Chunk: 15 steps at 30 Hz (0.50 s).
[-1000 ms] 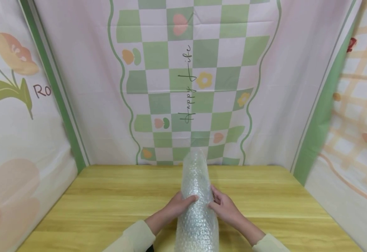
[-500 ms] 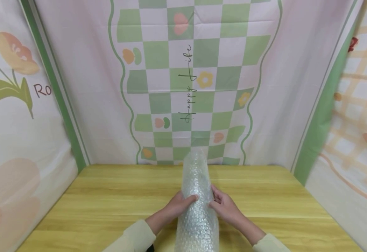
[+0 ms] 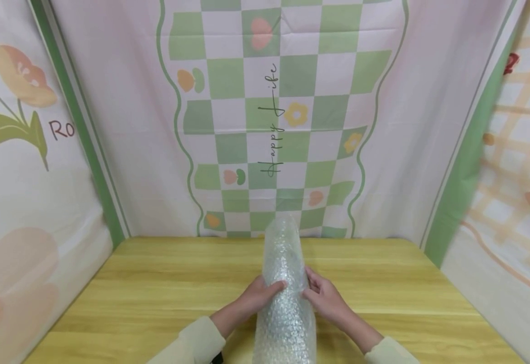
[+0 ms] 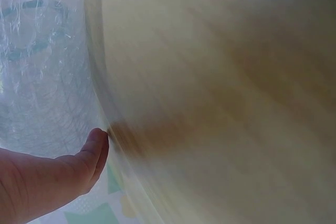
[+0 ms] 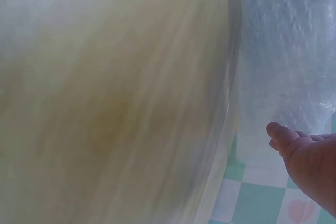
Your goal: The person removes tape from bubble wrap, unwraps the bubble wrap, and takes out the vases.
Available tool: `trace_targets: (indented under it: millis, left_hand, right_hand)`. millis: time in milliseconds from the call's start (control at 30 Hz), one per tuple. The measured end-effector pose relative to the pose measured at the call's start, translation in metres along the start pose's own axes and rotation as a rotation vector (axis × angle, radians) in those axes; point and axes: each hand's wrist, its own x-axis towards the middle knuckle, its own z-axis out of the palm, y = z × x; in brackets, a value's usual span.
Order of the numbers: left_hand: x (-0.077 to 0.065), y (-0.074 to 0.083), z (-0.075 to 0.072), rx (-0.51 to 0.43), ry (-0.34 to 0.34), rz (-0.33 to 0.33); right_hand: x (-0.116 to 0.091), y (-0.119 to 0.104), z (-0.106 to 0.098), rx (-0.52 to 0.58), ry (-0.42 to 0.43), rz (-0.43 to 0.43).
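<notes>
Bubble wrap (image 3: 285,316) hasn't moved, checkered curtain (image 3: 292,146) behind wooden table (image 3: 169,278).

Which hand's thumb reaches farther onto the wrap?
The left hand: its thumb overlies the bubble wrap; the thumb of the right hand only reaches its edge.

A right hand (image 5: 310,161) gripped bubble wrap (image 5: 286,45), which showed alongside the edge of a blurred tabletop (image 5: 115,98); checked fabric (image 5: 257,200) bearing a pink heart (image 5: 301,211) hung behind.
</notes>
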Motion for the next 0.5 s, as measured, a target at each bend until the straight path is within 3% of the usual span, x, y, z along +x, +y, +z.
trace_targets:
  millis: [500]
  left_hand:
    - [0.0001,-0.0001,0.0005,0.014,0.013,-0.006]
  right_hand:
    - [-0.0017,-0.0023,0.0013,-0.013,0.023,0.014]
